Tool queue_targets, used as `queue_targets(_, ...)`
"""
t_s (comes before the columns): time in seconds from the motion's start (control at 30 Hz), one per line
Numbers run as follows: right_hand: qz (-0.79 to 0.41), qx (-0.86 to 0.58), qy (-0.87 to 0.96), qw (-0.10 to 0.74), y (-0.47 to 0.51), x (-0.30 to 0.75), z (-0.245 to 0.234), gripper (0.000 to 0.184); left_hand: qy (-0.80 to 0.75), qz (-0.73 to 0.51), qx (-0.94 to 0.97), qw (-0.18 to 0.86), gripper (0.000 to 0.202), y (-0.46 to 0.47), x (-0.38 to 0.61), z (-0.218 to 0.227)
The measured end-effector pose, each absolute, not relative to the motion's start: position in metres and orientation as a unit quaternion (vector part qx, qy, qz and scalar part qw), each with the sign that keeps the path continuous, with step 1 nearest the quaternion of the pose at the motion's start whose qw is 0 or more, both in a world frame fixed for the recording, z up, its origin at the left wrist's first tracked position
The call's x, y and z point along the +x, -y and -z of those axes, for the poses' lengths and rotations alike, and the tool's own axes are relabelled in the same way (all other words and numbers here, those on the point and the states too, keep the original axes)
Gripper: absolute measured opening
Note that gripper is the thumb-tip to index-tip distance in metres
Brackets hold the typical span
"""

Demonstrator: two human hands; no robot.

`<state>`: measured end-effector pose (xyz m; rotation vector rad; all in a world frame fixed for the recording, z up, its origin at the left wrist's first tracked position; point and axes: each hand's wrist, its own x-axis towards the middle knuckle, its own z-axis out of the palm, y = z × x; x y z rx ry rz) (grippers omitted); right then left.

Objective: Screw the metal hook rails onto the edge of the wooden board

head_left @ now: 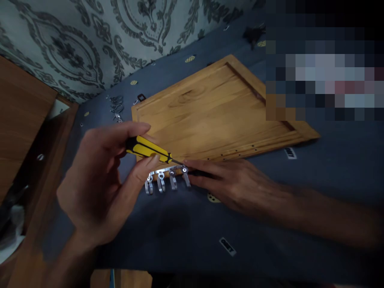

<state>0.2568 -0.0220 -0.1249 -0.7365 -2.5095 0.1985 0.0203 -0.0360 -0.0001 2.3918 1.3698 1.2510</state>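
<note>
My left hand (94, 188) is closed around the yellow and black handle of a screwdriver (153, 149), thumb below it and index finger above. The screwdriver's shaft points right and slightly down, its tip at the right end of a metal hook rack (166, 173). The shiny rack has several hooks and screw heads. It lies along the near left edge of a framed wooden panel (207, 110), hooks hanging toward me. My right hand (237, 182) grips the rack's right end between its fingertips, close to the screwdriver tip. Whether the tip sits in a screw cannot be made out.
Several more metal hooks (117, 108) lie beyond the panel's left corner. Dark holes dot the panel's near edge. Blue patterned cloth (192, 236) covers the surface beneath. Wooden furniture (27, 132) stands at left, a patterned wall or curtain (90, 40) behind. The upper right is pixelated.
</note>
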Motion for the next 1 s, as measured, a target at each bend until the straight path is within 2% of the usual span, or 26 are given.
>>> queue_targets(0.33, -0.069, -0.269, 0.918, 0.282, 0.0219, 0.2567, 0.1244, 0.053, -0.415, -0.433, 0.799, 0.045, 0.058, 0.0341, 0.0188, 0.0102)
queue_targets(0.5, -0.059, -0.262, 0.913, 0.308, 0.0222, 0.256, 0.1254, 0.054, -0.398, -0.416, 0.818, 0.008, 0.054, 0.0338, 0.0184, 0.0091)
queue_targets(0.67, -0.069, -0.275, 0.918, 0.277, 0.0227, 0.2558, 0.1254, 0.053, -0.39, -0.399, 0.83, -0.018, 0.051, 0.0344, 0.0189, 0.0055)
queue_targets(0.8, -0.075, -0.27, 0.923, 0.263, 0.0221, 0.2559, 0.1221, 0.055, -0.426, -0.41, 0.806, 0.003, 0.047, 0.0366, 0.0181, 0.0042)
queue_targets(1.0, -0.064, -0.27, 0.919, 0.282, 0.0219, 0.2561, 0.1283, 0.056, -0.412, -0.445, 0.795, 0.014, 0.052, 0.0359, 0.0183, 0.0073)
